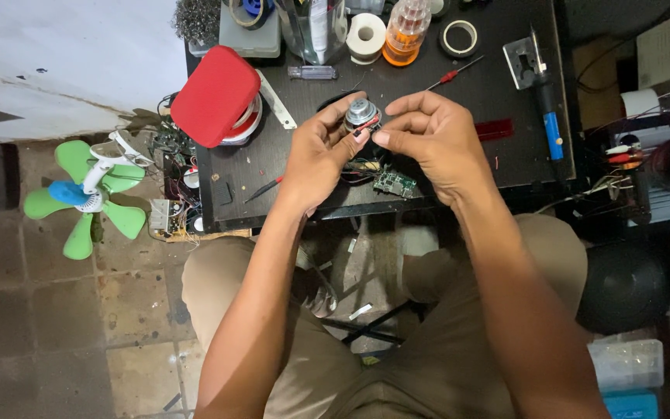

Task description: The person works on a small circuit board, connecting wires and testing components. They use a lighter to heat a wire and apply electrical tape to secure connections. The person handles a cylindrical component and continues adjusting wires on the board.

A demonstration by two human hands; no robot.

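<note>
Seated at a dark desk (459, 93), both hands raised just above its near edge and brought together around a small round speaker (360, 113) with a silvery metal back. Left hand (319, 155) curled under and beside the speaker, fingers closed on its left side, thumb pressing toward a red bit at the rim (perhaps a wire end, too small to tell). Right hand (432, 140) closed in from the other side, fingertips pinched at the speaker's right edge, touching or nearly touching the left thumb. Directly below the hands, a small green circuit board (394, 184) with tangled wires lying on the desk. Off to the left, a red rounded case (215, 95) tilted over a spool. Along the far edge, an orange-filled bottle (405, 31), a roll of white tape (366, 35) and a clear jar (316, 27). To the right, a soldering iron (546, 101) with a blue handle, and a red-handled screwdriver (453, 75) near it. On the tiled floor to the left, a green-bladed fan (87, 195).
</note>
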